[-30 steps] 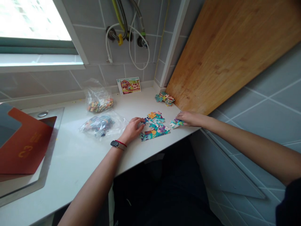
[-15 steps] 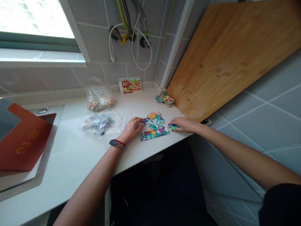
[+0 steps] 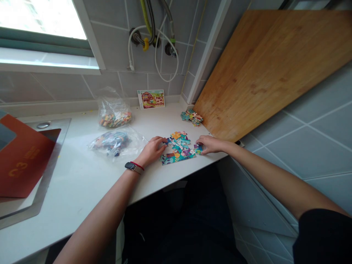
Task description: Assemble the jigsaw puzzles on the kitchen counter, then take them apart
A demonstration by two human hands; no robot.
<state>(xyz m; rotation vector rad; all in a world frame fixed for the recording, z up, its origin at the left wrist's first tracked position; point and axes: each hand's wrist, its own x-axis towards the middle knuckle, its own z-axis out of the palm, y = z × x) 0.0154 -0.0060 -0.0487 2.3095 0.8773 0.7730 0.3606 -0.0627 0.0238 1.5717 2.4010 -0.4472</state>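
A partly joined jigsaw puzzle [image 3: 177, 157] in teal, purple and orange lies on the white counter between my hands. At its left edge my left hand [image 3: 154, 149] has its fingers closed on a dark blue puzzle piece [image 3: 167, 141]. On the other side my right hand [image 3: 210, 144] grips a purple and green puzzle piece [image 3: 197, 149] between thumb and fingers, close against the puzzle's right edge. An orange puzzle piece [image 3: 175, 135] lies at the top of the puzzle. Fingertips hide parts of both held pieces.
A heap of loose pieces [image 3: 191, 117] sits by a leaning wooden board [image 3: 264, 69]. Two clear bags of pieces, an upper bag [image 3: 114, 113] and a lower bag [image 3: 115, 143], lie left. A picture card [image 3: 151, 99] leans on the wall; an orange box [image 3: 27, 161] stands over the sink.
My right hand has moved its piece slightly left, up against the puzzle's right edge, and its grip shows more bent fingers. My left hand stays at the left edge. The view has shifted slightly.
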